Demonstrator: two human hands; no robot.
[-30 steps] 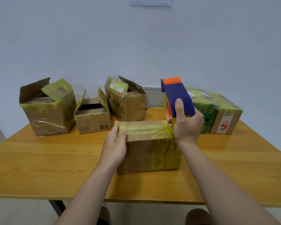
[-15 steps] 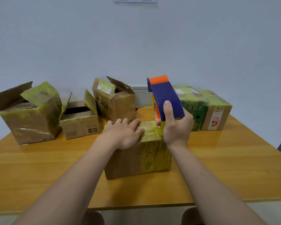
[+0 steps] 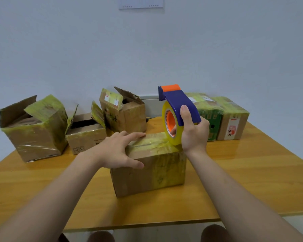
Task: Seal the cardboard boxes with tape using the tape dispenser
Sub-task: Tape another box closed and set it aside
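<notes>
Tabletop (image 3: 252, 180) is bearing the cardboard box (image 3: 152, 173) at its middle, brown, creased, flaps closed, yellowish tape (image 3: 152, 143) across top and right side; blue tape dispenser (image 3: 180, 102) with orange tip is standing upright at the box's top right edge, its yellow roll (image 3: 175, 137) seemingly touching the tape; right hand (image 3: 194, 135) is gripping the dispenser's handle; left hand (image 3: 115, 151) is pressing flat on the lid, fingers spread, thumb hanging over the front.
</notes>
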